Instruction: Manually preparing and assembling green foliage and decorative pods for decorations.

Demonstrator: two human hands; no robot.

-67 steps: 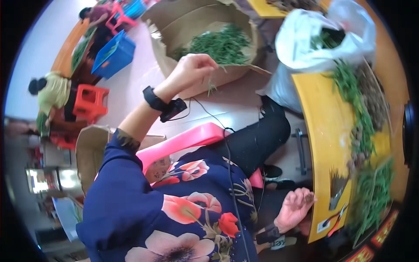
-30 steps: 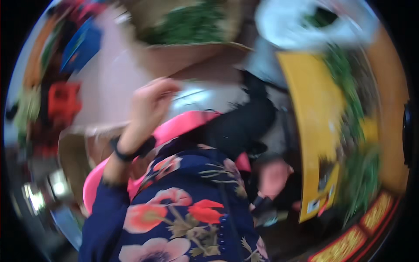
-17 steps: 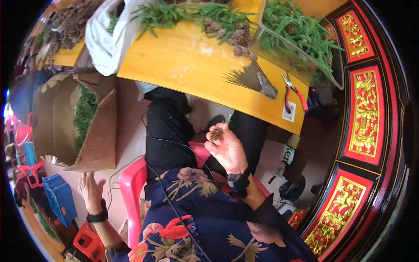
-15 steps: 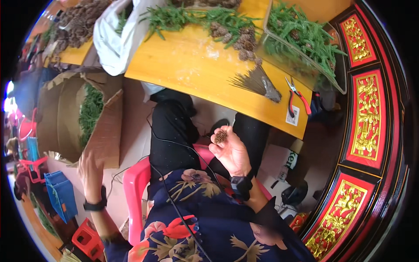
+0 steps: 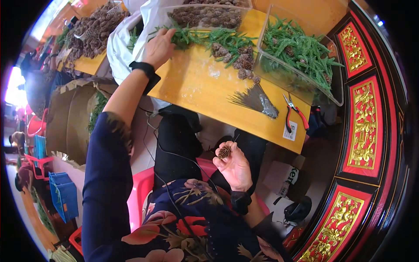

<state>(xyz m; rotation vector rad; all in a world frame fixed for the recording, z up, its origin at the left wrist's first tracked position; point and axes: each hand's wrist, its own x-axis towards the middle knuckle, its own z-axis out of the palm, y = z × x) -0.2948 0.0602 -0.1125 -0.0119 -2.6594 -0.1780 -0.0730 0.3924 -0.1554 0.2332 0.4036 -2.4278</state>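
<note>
Seen from the head camera only. Up at the far left of the yellow counter [image 5: 205, 89], left hand [image 5: 159, 46] stretched out, fingers spread loosely and laid on a loose heap of green sprigs [image 5: 205, 37], touching them but not visibly closed on any. Black wristband [image 5: 144, 70] just behind that hand, dark blue sleeve running back toward the lower edge. Down below the counter's near edge, over the lap, right hand [image 5: 235, 166] turned palm up, thumb and fingertips pinched together on a small brown pine cone [image 5: 224, 151] with a thin dark stem poking up from it. More pine cones [image 5: 242, 61] piled loosely toward the middle of the counter, right beside the sprigs. Clear plastic tub [image 5: 301, 83] along the far right edge, full of green sprigs with a few cones among them. Second clear tub [image 5: 209, 15] at the far edge, packed with cones. Bundle of thin dark wires [image 5: 255, 98] fanned out near the front edge, and red-handled pliers [image 5: 294, 113] just to its right, close to the front right corner. White plastic bag [image 5: 124, 39] hanging off the counter's left end, under the left forearm. Open cardboard box [image 5: 74, 122] on the floor to the left, greenery inside. Pink plastic chair [image 5: 142, 192] under the person, floral dark blue top filling the lower middle.
</note>
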